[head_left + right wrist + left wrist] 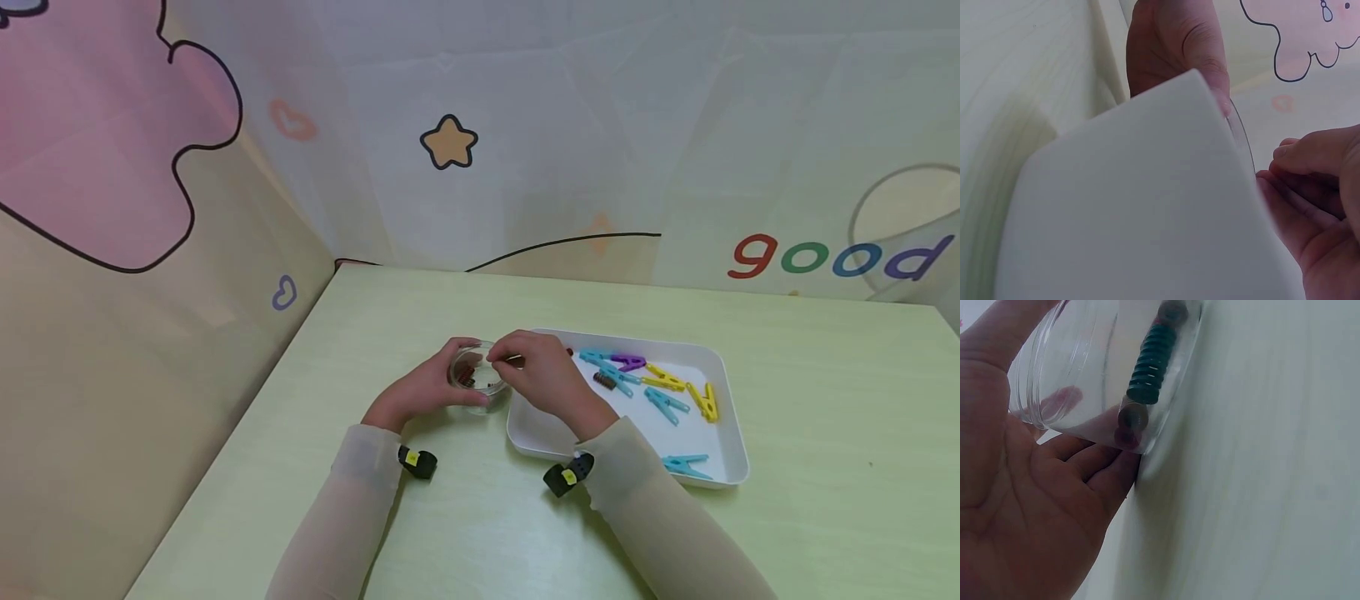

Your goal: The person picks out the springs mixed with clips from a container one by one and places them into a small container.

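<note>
Steadying small clear plastic cup (474, 385) at frame centre with left hand (420, 392), fingers curled around its wall. Lowering thin metal spring (513, 360), pinched in right hand (543, 379), into cup mouth. Next: releasing over cup, probably, then reaching right into white tray (731, 421) of coloured pegs (663, 392).

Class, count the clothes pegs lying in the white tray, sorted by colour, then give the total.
Blue pegs: 4
Yellow pegs: 2
Purple peg: 1
Total: 7 pegs in view; a hand covers the tray's near left corner.
</note>
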`<state>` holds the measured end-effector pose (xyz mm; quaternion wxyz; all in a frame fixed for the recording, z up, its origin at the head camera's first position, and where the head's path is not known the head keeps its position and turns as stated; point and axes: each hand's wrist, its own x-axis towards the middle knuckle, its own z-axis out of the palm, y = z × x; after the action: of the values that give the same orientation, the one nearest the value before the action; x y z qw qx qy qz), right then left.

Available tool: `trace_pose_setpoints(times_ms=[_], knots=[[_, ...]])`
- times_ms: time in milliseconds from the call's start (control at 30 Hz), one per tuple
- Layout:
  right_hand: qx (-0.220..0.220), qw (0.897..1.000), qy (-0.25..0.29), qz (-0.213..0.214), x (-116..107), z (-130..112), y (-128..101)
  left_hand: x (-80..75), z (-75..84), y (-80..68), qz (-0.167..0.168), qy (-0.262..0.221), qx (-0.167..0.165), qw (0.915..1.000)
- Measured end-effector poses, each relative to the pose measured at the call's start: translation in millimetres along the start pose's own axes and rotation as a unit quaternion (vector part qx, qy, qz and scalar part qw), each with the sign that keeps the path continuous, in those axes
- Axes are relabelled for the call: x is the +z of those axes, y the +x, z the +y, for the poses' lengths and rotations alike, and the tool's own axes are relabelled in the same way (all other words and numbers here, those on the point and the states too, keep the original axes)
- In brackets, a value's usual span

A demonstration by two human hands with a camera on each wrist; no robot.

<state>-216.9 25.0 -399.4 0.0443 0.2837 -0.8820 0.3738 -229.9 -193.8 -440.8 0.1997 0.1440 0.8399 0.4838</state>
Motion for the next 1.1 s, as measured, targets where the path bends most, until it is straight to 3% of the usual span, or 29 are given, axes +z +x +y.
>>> trace_pose_setpoints(times_ms=[1100], knots=[[0.005, 1.000, 0.021, 0.023, -17.2, -4.1, -1.7, 0.8, -2.1, 2.4, 0.009, 0.011, 0.007, 0.9999]])
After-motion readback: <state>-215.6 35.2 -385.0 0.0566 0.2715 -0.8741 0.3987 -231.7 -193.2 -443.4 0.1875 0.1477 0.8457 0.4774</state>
